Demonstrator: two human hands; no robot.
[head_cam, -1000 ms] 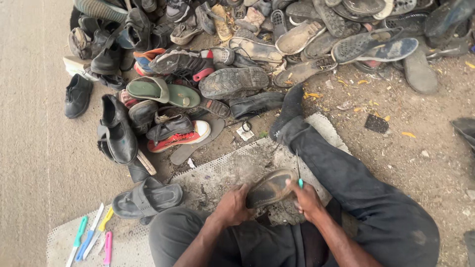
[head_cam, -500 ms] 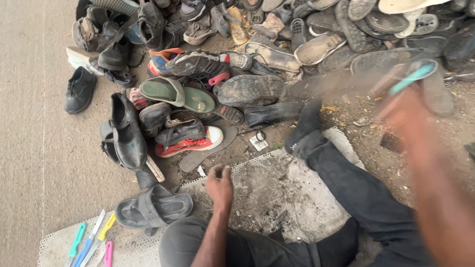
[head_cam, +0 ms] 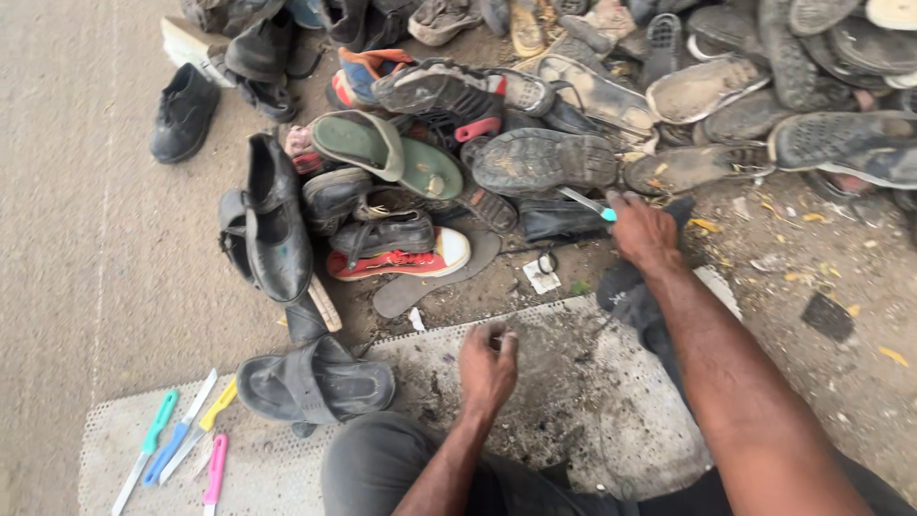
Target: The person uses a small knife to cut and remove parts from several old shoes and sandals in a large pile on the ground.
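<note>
1. Our right hand (head_cam: 642,229) reaches far out to the foot of the shoe heap, fingers wrapped around a small knife with a turquoise handle and thin pale blade (head_cam: 588,203); the blade points left, towards a dark upturned shoe with a worn, lugged rubber sole (head_cam: 544,161)
2. Our left hand (head_cam: 487,363) rests near us on the dusty grey perforated mat (head_cam: 611,401), fingers loosely curled with nothing that we can see in them
3. Both hands lie well apart, the left near, the right far
4. We judge the knife light and stiff, its handle short and smooth, so a full-finger wrap on the handle, clear of the edge, suits it best; the blade looks thin and may flex under side load
5. That lugged shoe lies just beside the blade tip, sole up, resting on other shoes; we reckon it moderately heavy, its sole stiff and gritty rather than slippery, best taken at the heel or across the waist of the sole
6. Left of it lie a green-lined sandal (head_cam: 387,153) and a red canvas sneaker with a white sole (head_cam: 401,258), both likely soft and light
7. Near left, on the mat's edge, lie spare knives with green, blue, yellow and pink handles (head_cam: 181,440), beside a black rubber sandal (head_cam: 315,382)
</note>
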